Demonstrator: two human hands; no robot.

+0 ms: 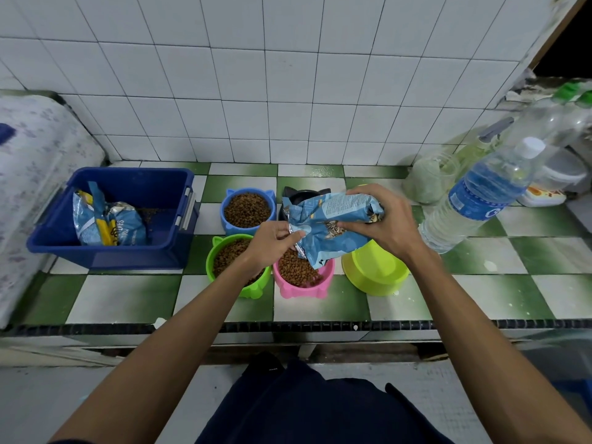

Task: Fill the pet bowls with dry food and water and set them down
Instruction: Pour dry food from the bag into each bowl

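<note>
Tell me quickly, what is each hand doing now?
Left hand: pinches the open end of the food bag.
Right hand: grips the same bag from above.

The near strip of the checkered counter (128, 299), in front of the bowls, lies bare, so a hand can pass along it. On the left the blue bin (112, 251) blocks the way. The green bowl (214, 270), pink bowl (304, 291) and yellow-green bowl (374, 270) stand close together in the middle. On the right a water bottle (480, 193) leans, with jars behind it.
</note>
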